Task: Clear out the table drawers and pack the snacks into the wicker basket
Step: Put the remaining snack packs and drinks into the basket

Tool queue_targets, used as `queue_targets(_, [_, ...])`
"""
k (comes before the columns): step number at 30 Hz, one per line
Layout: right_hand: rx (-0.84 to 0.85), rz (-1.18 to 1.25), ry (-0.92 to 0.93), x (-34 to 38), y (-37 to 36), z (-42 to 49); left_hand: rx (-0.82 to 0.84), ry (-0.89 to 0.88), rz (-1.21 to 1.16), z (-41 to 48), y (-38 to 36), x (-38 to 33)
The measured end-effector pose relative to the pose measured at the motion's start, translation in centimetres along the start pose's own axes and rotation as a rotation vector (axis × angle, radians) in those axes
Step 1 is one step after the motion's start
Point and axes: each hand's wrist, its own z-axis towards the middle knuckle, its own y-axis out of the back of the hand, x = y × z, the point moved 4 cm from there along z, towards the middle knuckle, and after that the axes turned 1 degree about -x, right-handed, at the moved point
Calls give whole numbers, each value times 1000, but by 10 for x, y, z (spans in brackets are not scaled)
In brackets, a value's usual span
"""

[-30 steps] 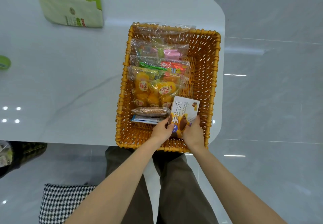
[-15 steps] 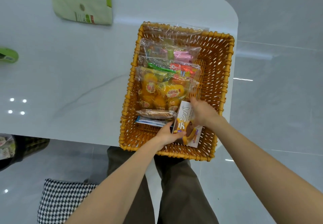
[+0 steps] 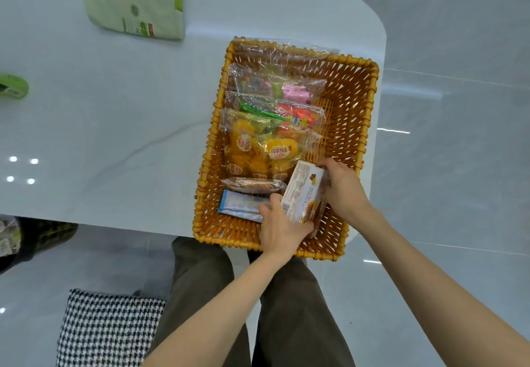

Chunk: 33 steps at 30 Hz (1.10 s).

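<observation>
An orange wicker basket (image 3: 348,103) stands at the near right corner of the white table (image 3: 114,125). Inside lie several clear bags of snacks, among them yellow cakes (image 3: 258,148) and pink and red sweets (image 3: 289,100), plus a brown biscuit pack (image 3: 252,184) and a blue wrapper (image 3: 241,204). A white snack box (image 3: 302,191) stands on edge in the basket's near right part. My left hand (image 3: 279,229) grips the box's near end. My right hand (image 3: 342,189) holds its far right side.
A green and white tissue pack (image 3: 134,2) lies at the table's far side. A small green object (image 3: 13,87) sits at the left edge. A houndstooth cushion (image 3: 106,329) is below by my legs. A dark patterned bag (image 3: 37,237) is under the table at left.
The box was tipped from lying face up to standing on its edge. My right hand moved from its near end to its far right side. The view shifted left.
</observation>
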Motion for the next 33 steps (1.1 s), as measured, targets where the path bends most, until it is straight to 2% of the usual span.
queue_targets(4, [36,199,-164,3,0,-4,-137,-48,205,-10,1,-5])
queue_targets(7, [116,310,-251,3,-4,-2,-133,-63,291,-10,1,-4])
queue_targets(12, [140,308,-226,0,-6,3,-1,-111,151,-4,1,1])
queue_targets(16, [149,318,-256,-3,-11,9,165,-15,-46,5,1,4])
queue_targets(18, [131,383,-292,-5,-15,11,187,9,-32,10,-1,0])
queue_targets(23, [54,421,-265,-2,-17,11,40,-42,101,2,2,-4])
queue_targets(26, [87,478,-247,-2,-25,6,-23,-106,209,-2,7,0])
queue_targets(28, [106,445,-231,-7,-27,4,79,-176,265,2,2,-1])
queue_targets(31, [104,201,-126,-9,-23,6,271,-223,125,13,-7,-4])
queue_targets(33, [74,87,-74,-7,-21,7,307,-229,82,17,-8,-6])
